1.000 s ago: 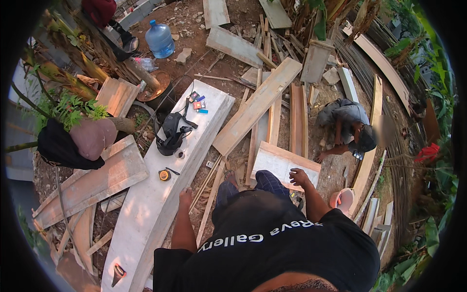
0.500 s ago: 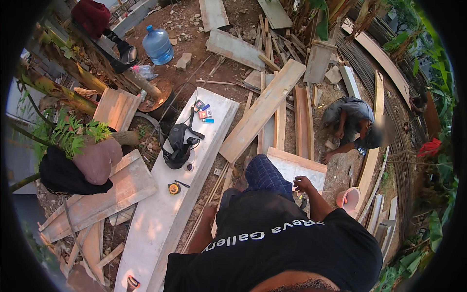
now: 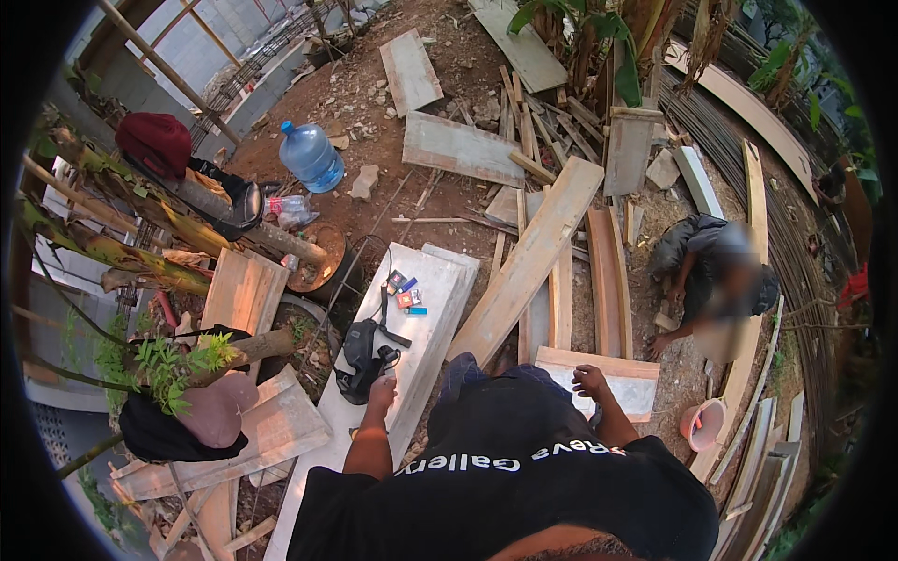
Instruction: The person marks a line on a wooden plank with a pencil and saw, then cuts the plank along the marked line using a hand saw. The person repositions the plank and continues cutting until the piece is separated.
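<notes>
My left hand point(image 3: 381, 391) is over the long pale board point(image 3: 426, 271), beside a black bag with straps point(image 3: 359, 360). Its fingers look closed together; what they hold, if anything, is too small to make out. My right hand point(image 3: 589, 381) is raised over a shorter wooden board point(image 3: 629, 379) with a pale face, its fingers bent but apart and nothing visible in them. Small packets point(image 3: 406, 297) and a blue lighter point(image 3: 417, 311) lie on the pale board beyond the bag. My left forearm mostly covers the yellow tape measure.
A co-worker point(image 3: 697, 280) crouches at the right, a hand near the ground. A pink bucket point(image 3: 703, 424) stands close by. Loose planks point(image 3: 533, 252) lie ahead. A blue water jug point(image 3: 311, 157) is at the far left, and a pinkish cap point(image 3: 215, 411) sits at the left.
My left hand has moved forward and left from beside my body to near the black bag. The right hand stays raised over the shorter board. The co-worker has leaned differently; the view has shifted.
</notes>
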Motion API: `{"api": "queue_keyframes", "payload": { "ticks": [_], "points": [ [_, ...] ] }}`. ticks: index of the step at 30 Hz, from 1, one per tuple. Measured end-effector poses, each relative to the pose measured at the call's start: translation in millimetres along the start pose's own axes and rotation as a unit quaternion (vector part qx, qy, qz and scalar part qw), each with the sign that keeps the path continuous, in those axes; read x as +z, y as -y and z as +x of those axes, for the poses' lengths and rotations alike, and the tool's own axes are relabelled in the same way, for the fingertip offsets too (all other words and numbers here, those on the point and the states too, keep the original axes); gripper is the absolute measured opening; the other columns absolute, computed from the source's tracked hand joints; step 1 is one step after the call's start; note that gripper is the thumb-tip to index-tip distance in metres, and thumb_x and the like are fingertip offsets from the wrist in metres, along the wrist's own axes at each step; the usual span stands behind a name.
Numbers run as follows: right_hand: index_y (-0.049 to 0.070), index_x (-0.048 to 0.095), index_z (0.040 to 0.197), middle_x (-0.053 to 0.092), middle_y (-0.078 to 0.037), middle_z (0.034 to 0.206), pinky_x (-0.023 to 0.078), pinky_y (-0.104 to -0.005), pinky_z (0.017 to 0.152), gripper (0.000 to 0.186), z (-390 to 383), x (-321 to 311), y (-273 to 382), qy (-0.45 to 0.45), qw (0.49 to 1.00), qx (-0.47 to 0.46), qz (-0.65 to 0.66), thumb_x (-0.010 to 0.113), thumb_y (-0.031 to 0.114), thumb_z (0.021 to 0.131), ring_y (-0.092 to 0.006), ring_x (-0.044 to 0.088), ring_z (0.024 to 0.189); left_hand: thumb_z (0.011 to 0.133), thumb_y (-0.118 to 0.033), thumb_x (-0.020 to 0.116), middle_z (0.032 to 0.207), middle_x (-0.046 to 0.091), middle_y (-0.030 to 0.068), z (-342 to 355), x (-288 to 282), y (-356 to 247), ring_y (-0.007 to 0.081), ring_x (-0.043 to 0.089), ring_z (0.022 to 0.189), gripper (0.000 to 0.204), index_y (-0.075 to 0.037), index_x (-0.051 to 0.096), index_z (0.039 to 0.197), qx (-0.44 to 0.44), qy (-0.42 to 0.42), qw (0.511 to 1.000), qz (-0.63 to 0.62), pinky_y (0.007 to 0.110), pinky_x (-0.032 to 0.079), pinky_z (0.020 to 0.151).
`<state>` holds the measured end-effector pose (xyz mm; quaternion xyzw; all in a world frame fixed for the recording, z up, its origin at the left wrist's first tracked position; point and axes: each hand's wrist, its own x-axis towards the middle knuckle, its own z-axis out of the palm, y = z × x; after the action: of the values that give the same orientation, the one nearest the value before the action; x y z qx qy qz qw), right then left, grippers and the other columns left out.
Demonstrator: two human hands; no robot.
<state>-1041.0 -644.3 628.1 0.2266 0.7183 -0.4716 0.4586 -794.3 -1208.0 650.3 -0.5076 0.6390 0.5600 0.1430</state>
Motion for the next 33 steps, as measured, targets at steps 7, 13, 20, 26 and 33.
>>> {"api": "queue_keyframes", "payload": {
  "ticks": [7, 13, 20, 26, 33],
  "points": [
    [0.006, 0.054, 0.145, 0.071, -0.008, 0.092, 0.056, -0.0348, 0.057, 0.049, 29.4, -32.8, 87.2, -0.034, 0.998, -0.044, 0.023, 0.061, 0.02, 0.099, -0.0195, 0.069, 0.07, 0.103, -0.036, 0.056, 0.107, 0.066, 0.0053, 31.0, 69.4, -194.2, 0.0148, 0.066, 0.089, 0.044, -0.003, 0.061, 0.132, 0.125, 0.007, 0.989, -0.075, 0.028, 0.047, 0.066],
    [0.007, 0.055, 0.144, 0.071, -0.008, 0.093, 0.056, -0.0344, 0.058, 0.046, 30.7, -45.8, 102.4, -0.053, 0.997, -0.03, 0.042, 0.06, 0.022, 0.101, -0.0187, 0.069, 0.071, 0.106, -0.038, 0.05, 0.128, 0.067, 0.0148, 96.7, 116.7, -148.0, 0.0263, 0.067, 0.109, 0.049, 0.001, 0.06, 0.133, 0.03, 0.151, 0.964, -0.218, 0.039, 0.053, 0.092],
    [0.007, 0.057, 0.139, 0.071, -0.014, 0.108, 0.057, -0.0377, 0.062, 0.04, 69.5, -82.2, 33.7, -0.097, 0.993, 0.037, 0.063, 0.058, 0.025, 0.103, -0.0258, 0.071, 0.078, 0.086, -0.013, 0.062, 0.12, 0.071, 0.0156, 212.0, 119.3, -137.3, 0.034, 0.065, 0.117, 0.039, -0.008, 0.069, 0.124, 0.357, 0.237, 0.677, 0.598, 0.041, 0.055, 0.096],
    [0.007, 0.061, 0.131, 0.071, -0.012, 0.106, 0.058, -0.0362, 0.064, 0.034, 164.5, -44.3, 199.0, -0.094, 0.985, 0.113, 0.093, 0.057, 0.021, 0.1, -0.0231, 0.071, 0.079, 0.09, -0.016, 0.065, 0.098, 0.073, 0.01, 318.4, 102.5, -244.5, 0.0232, 0.071, 0.085, 0.026, -0.006, 0.073, 0.113, 0.236, 0.22, 0.88, 0.349, 0.039, 0.058, 0.077],
    [0.005, 0.055, 0.144, 0.07, -0.008, 0.099, 0.054, -0.0303, 0.061, 0.049, 271.9, 4.3, 626.5, -0.051, 0.993, -0.093, 0.05, 0.064, 0.023, 0.099, -0.0173, 0.067, 0.077, 0.101, -0.035, 0.062, 0.1, 0.066, 0.0023, 436.7, 71.4, -523.2, 0.0135, 0.062, 0.078, 0.045, -0.005, 0.062, 0.135, 0.052, 0.092, 0.993, -0.042, 0.031, 0.05, 0.067]
  ]
}}
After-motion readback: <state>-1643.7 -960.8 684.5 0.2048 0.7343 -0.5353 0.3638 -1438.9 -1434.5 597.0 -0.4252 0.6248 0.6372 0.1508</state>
